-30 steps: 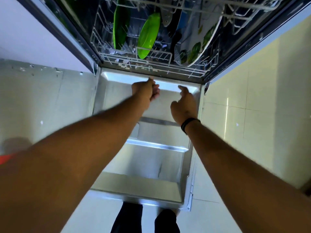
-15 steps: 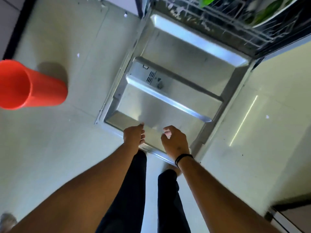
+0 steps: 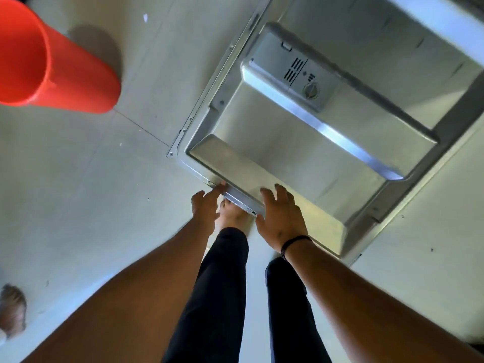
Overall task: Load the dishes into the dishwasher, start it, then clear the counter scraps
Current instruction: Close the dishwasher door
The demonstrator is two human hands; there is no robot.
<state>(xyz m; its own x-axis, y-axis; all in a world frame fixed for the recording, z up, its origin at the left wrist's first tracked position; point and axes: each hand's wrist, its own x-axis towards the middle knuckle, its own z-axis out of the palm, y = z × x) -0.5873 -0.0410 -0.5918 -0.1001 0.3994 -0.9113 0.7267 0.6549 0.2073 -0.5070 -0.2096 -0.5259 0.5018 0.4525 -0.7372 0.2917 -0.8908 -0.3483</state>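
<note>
One head cam, looks steeply down, close over dishwasher door (image 3: 301,142) & floor (image 3: 78,192).

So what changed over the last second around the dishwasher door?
Both hands came back from the hinge end by the rack to the door's near edge. The left hand now has fingers at the edge corner; the right hand lies spread over the edge. The view tipped down, so the rack left the frame and an orange bin appeared. The dishwasher door stays open and flat.

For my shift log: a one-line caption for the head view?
Both hands, left hand and right hand, at the open dishwasher door edge; orange bin beside.
</note>
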